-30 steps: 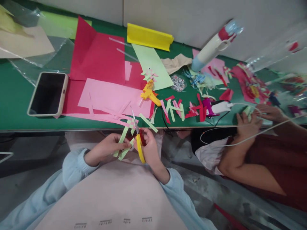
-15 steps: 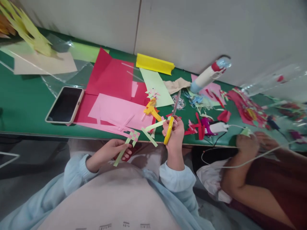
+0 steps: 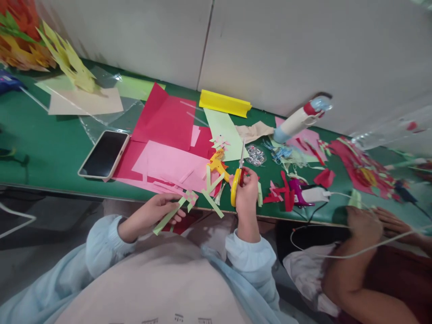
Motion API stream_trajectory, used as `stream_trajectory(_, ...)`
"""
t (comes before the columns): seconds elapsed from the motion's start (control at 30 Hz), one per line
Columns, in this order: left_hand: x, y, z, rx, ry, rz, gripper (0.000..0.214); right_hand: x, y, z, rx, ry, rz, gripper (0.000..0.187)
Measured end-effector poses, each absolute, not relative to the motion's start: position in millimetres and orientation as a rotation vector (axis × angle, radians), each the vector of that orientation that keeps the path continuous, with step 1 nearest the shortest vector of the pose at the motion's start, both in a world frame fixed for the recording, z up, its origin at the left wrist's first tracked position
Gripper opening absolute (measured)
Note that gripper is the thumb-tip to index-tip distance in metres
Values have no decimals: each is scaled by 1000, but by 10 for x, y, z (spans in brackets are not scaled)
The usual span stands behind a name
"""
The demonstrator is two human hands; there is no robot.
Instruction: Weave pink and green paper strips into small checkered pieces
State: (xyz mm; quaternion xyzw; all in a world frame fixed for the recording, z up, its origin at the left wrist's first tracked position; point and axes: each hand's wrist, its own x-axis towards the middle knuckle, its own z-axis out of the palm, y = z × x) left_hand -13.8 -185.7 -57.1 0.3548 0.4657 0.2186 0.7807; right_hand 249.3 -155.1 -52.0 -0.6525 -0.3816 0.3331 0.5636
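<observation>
Left hand (image 3: pixel 153 215) pinched the woven strips (image 3: pixel 180 204) below the table (image 3: pixel 40 148) edge. Right hand (image 3: pixel 247 193) gripped yellow scissors (image 3: pixel 236 184), blades pointing away over the table.

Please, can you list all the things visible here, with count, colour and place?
table: one, green, along the wall
phone: one, dark screen, table left
paper sheets: several, red and pink, table middle
yellow strip: one, by the wall
glue gun: one, orange, table middle
bottle: one, white and red, lying right
co-worker's hand: one, far right edge
woven strips: green and pink, in left hand
scissors: one, yellow handles, in right hand
</observation>
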Motion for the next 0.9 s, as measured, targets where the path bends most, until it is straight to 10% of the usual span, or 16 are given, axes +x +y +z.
stream_trajectory(0.57,-355,-1583,-80,918,1059,397,43,1938,-1483,-334,-1217,-979,1661,53)
stream_trajectory(0.9,-485,-1366,20,1677,1386,543,41,1808,-1423,-299,-1166,-896,1560,58)
